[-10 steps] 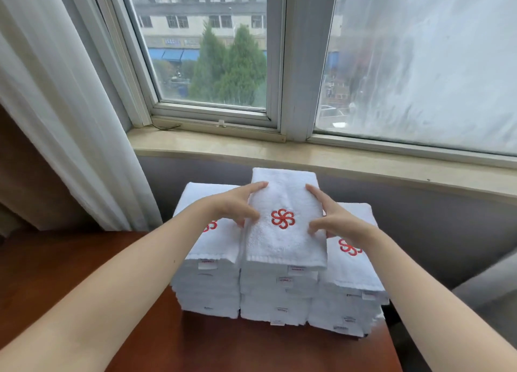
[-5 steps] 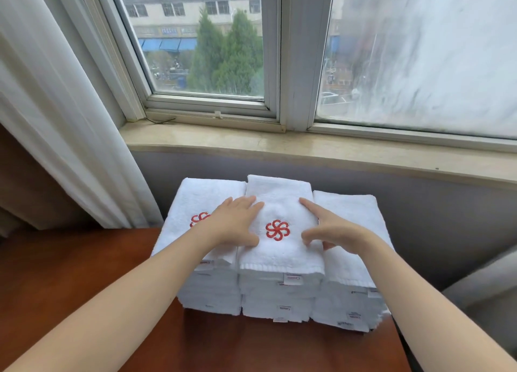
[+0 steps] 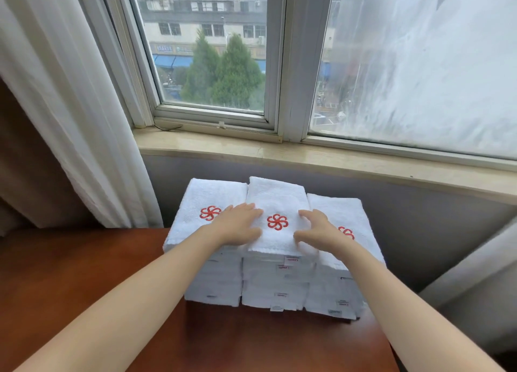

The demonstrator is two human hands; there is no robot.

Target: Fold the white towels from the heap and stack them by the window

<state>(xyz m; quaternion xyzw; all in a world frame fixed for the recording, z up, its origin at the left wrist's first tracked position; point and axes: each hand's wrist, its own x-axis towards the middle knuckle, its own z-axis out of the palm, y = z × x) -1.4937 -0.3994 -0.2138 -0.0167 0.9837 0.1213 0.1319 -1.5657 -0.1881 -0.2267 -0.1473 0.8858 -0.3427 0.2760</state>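
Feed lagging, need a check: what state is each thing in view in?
Top towel, folded, flat on the middle stack.
Left stack, neat, emblem up.
Right stack, neat, emblem up.
Left hand, flat on the towel's left edge.
Right hand, fingers bent, touching its right edge.
Window sash, shut.
Curtain, pulled aside.

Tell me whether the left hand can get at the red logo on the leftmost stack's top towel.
Probably yes. The left hand lies flat, partly on the leftmost stack, and the red logo sits bare just beside its fingers, with nothing covering it.
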